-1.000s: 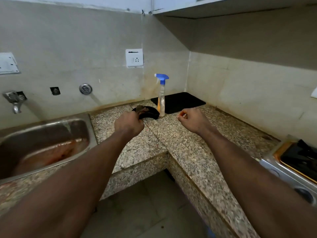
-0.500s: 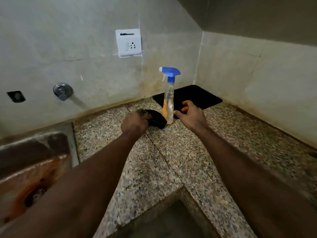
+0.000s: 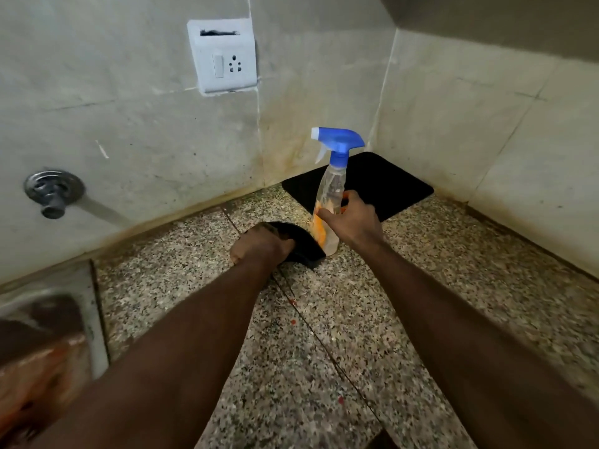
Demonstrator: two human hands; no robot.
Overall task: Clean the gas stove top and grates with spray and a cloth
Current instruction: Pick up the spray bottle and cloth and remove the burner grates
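The spray bottle (image 3: 334, 179) is grasped round its lower part by the right hand (image 3: 355, 222), base on the granite counter (image 3: 356, 319). Just left of this grip, a black cloth (image 3: 304, 246) is clutched by the left hand (image 3: 259, 246).

Spray bottle (image 3: 331, 192): clear plastic, blue trigger head with nozzle facing left, orange colour low in the body
Bottle pose: upright, base on the speckled counter (image 3: 356, 319) near the wall corner, lower body gripped by the right hand (image 3: 353, 222)
Cloth (image 3: 304, 246): black, bunched on the counter under the curled left hand (image 3: 259, 247), edge touching the bottle's base
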